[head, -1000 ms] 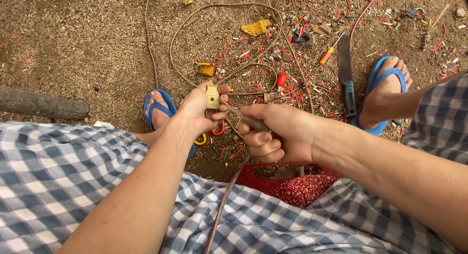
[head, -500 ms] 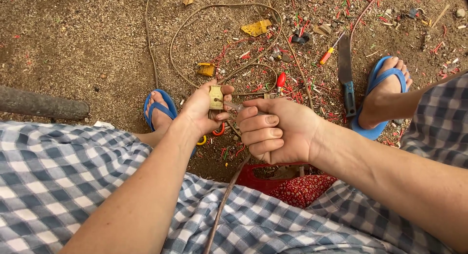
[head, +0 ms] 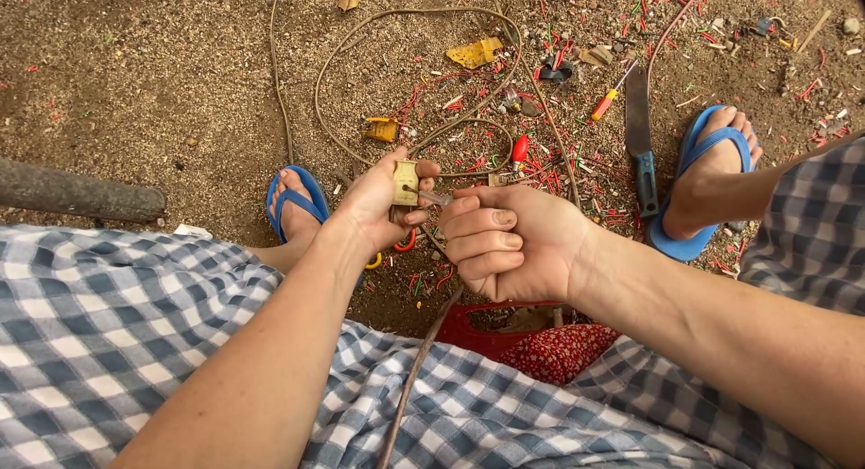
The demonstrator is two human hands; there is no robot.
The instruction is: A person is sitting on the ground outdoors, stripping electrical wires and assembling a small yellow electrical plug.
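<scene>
Head view: yellowish plug (head: 405, 182) between fingers (head: 423, 171)

Right hand (head: 509, 239) rolled knuckles-up since a second ago, tool tip (head: 432, 197) now against yellowed plug (head: 405, 182), left hand (head: 383, 203) slightly raised

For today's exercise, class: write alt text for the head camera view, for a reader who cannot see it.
A seated person's left hand holds a small yellowish plug part while the right hand, closed in a fist, drives a metal tool tip into it. Below lie bare dirt, cables, red wire scraps, a screwdriver, a knife and feet in blue sandals.
</scene>
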